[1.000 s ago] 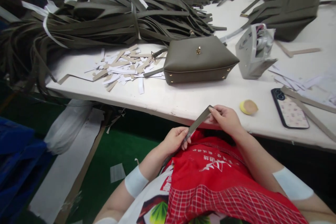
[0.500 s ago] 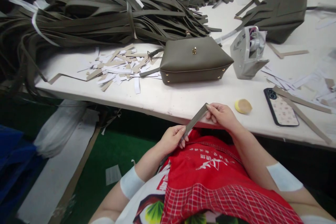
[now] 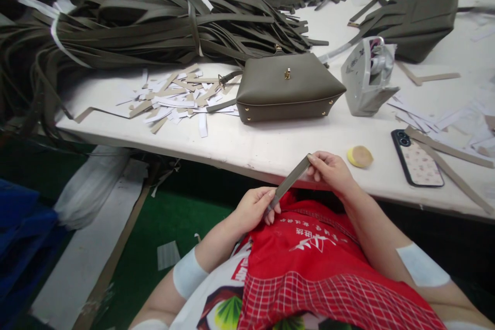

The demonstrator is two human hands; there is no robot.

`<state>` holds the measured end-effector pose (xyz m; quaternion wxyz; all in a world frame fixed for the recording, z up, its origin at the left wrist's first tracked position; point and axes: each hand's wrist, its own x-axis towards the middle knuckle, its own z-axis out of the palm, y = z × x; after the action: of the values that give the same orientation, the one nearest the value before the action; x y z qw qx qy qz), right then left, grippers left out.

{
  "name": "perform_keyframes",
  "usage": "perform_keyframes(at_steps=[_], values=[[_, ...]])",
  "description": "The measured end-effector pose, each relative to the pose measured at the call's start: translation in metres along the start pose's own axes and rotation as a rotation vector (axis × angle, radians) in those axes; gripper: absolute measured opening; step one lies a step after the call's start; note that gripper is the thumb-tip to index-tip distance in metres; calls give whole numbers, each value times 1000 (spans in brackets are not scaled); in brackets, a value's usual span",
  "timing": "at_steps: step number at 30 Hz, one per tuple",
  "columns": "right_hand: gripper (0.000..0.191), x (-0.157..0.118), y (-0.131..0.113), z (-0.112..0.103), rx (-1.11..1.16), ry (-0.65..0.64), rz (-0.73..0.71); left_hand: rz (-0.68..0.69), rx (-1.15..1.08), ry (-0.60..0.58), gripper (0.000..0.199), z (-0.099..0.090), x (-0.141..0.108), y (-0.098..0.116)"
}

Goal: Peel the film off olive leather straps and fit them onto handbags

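Observation:
A short olive-grey leather strap (image 3: 291,179) runs slantwise between my two hands, just over the lap of a red apron. Its lower end is pinched by my left hand (image 3: 257,206), thumb on top and fingers beneath. At the upper end, near the table's front edge, my right hand (image 3: 328,167) grips the strap between thumb and fingertips. Beyond the hands an olive handbag (image 3: 288,87) with a gold clasp lies on its side on the table. Right of my right hand is a round yellow sponge (image 3: 360,157).
On the white table (image 3: 266,147), a big bundle of olive straps (image 3: 162,31) lies at the back left. Paper scraps (image 3: 178,98) lie in front of it. To the right are a phone (image 3: 419,160), a grey-white pouch (image 3: 367,80) and a second olive bag (image 3: 421,20).
Both hands still hold the strap, with hardly any shift. The whole view has moved slightly, so the table's things appear a little further right.

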<state>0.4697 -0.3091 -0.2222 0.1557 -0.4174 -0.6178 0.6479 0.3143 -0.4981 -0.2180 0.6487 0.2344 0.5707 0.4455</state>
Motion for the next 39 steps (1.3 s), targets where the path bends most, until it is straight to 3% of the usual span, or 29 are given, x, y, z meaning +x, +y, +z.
perform_keyframes(at_steps=[6,8,10,12,15,21,27,31,39], values=[[36,-20,-10,10,0,-189,49,10,51,32,45,5,-3,8],[31,-26,-14,12,-15,-284,-34,1,49,3,44,5,-3,11],[44,-31,-18,12,-35,-394,-149,-34,-18,-65,42,2,-2,14],[41,-35,-21,12,-72,-462,-197,-87,-112,-151,40,-2,-1,17],[22,-38,-24,14,-142,-393,-142,-142,-183,-272,39,-8,0,20],[45,-40,-24,23,-202,-176,-16,-50,-181,-425,40,-6,2,21],[58,-37,-15,24,-17,-173,138,-87,-167,-526,42,-6,1,15],[57,-37,-12,25,28,-172,149,-69,-144,-496,39,-7,-1,18],[56,-37,-15,26,95,-136,134,-124,-178,-326,39,-6,-9,22]])
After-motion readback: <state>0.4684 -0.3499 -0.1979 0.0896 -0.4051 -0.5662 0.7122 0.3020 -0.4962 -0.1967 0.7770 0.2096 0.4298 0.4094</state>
